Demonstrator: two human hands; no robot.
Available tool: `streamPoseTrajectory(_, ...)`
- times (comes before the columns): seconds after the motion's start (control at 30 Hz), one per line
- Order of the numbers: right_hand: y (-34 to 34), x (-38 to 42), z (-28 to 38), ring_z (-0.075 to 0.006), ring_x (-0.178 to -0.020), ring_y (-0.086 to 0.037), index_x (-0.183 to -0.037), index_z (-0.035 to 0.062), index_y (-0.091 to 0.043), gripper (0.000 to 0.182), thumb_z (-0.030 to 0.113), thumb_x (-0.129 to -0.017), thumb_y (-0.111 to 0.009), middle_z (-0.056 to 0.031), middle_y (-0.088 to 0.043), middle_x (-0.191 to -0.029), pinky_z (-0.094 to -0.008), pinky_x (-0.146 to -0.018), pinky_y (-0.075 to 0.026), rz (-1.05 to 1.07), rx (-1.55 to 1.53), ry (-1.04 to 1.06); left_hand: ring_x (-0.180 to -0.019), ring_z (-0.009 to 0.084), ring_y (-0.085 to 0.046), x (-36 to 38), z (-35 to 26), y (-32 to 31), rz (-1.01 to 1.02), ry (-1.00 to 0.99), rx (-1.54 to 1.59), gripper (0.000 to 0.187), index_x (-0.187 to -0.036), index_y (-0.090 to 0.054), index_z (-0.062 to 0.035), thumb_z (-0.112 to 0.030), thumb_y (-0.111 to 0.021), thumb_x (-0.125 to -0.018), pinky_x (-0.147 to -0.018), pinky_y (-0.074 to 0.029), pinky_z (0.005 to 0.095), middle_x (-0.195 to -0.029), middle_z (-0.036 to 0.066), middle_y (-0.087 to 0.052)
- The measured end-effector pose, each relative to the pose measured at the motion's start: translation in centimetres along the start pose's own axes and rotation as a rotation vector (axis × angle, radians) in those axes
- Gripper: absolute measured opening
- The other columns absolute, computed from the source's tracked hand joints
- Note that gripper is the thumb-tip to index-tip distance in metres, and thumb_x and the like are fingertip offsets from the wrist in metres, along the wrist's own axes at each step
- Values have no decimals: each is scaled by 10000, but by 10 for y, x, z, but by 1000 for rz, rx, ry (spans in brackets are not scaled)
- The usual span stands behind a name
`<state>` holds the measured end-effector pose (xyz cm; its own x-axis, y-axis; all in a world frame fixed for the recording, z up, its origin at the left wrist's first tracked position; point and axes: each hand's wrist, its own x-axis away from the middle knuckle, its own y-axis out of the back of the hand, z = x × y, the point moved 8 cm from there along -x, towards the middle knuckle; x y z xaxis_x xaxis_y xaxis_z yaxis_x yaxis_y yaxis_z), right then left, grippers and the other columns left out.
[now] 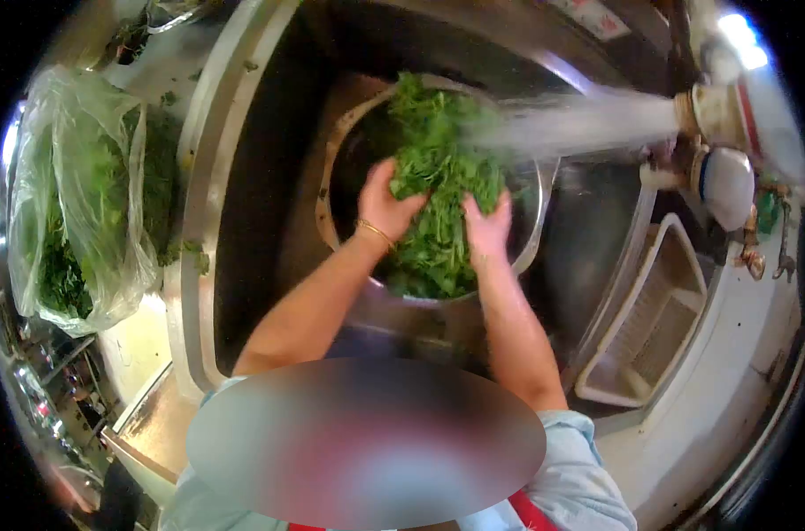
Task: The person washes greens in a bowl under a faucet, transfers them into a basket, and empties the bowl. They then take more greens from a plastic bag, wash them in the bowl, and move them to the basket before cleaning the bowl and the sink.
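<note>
A big bunch of leafy green herbs (446, 190) is between my two hands, over a round basin (325, 199) in the sink. My left hand (390, 203), with a thin bracelet at its wrist, grips the bunch from the left, its fingers partly hidden in the leaves. On the opposite side, my right hand (488, 226) is closed on the same greens, fingertips buried among the stems. A wide stream of water (588, 124) sprays from the tap (712, 115) at right onto the upper part of the bunch. More leaves hang down toward the basin's near rim.
To the left, a clear plastic bag (110, 203) full of greens lies on the counter beside the sink edge (203, 195). A white slotted basket (646, 319) stands at right. Leaf scraps stick to the sink's left ledge.
</note>
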<state>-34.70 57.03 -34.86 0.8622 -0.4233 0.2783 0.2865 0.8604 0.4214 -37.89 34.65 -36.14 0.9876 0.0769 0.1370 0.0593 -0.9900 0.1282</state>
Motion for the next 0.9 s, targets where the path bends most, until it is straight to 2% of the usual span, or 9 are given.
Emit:
streamPoseTrajectory(0.03,9,1,30,-329,-1069,-512,-1252,14,-471,656,248,-721,-775,-188,-493,-1211,-384,-902,-426,-41,199,197,-1023,323,-550,0,-61,10,42,-235,-349,593,-1170,-498,-24,-63,-754,-636,-882,-458,349,-1092,160,-561)
streamPoseTrajectory(0.17,18,19,84,-382,-1006,-489,-1163,8,-505,496,193,-756,-718,-217,-495,-1101,-441,-886,-410,-50,371,484,-1172,377,-434,-11,-78,-11,341,-83,-614,739,-1289,-466,-155,-302,-767,-631,-957,-407,426,-1265,170,-459)
streamPoseTrajectory(0.23,18,26,70,-436,-1123,-425,-1266,35,-435,623,298,-766,-697,-274,-442,-1222,-494,-950,-366,42,562,397,-1268,387,-330,-9,-101,-18,452,-116,-845,853,-1352,-409,-223,-433,-767,-607,-996,-352,509,-1370,166,-365)
streamPoseTrajectory(0.33,3,73,74,-560,-1318,-95,-1448,111,-221,1150,551,-548,-786,-283,-70,-1475,-618,-1035,-237,209,780,433,-1374,427,-92,6,-129,-16,475,-325,-1008,1089,-1425,-273,-338,-641,-756,-497,-995,-236,679,-1510,147,-133)
streamPoseTrajectory(0.43,-37,86,53,-559,-1323,-91,-1446,105,-231,1098,493,-586,-792,-247,-46,-1499,-610,-1019,-276,601,1129,236,-1379,440,-53,31,-84,-46,758,-197,-1203,1158,-1447,-149,-387,-522,-820,-513,-1000,-240,686,-1535,111,7)
streamPoseTrajectory(0.57,-59,52,8,-527,-1313,-192,-1399,26,-282,963,395,-657,-772,-269,-53,-1487,-574,-1037,-268,527,1090,349,-1365,450,-121,9,-27,-58,790,-106,-1214,1132,-1448,-122,-391,-323,-839,-575,-1041,-285,602,-1537,94,51)
streamPoseTrajectory(0.73,-56,54,22,-486,-1239,-353,-1403,118,-320,871,327,-684,-765,-213,-71,-1504,-522,-975,-381,455,1089,384,-1314,419,-285,8,-45,-50,729,-213,-957,982,-1431,-239,-345,-177,-794,-639,-1015,-379,466,-1515,125,-99)
streamPoseTrajectory(0.83,-21,64,88,-406,-1194,-451,-1314,108,-445,652,296,-741,-691,-241,-260,-1444,-466,-911,-441,732,1155,185,-1203,373,-430,16,-98,-23,728,-132,-1042,695,-1320,-443,-278,-156,-720,-694,-950,-424,434,-1380,154,-368)
streamPoseTrajectory(0.9,7,33,80,-372,-1115,-512,-1185,131,-580,442,291,-778,-651,-229,-491,-1271,-451,-845,-481,599,923,163,-1066,342,-544,14,-108,16,727,95,-976,457,-1171,-601,-227,-141,-654,-726,-870,-462,433,-1205,154,-553)
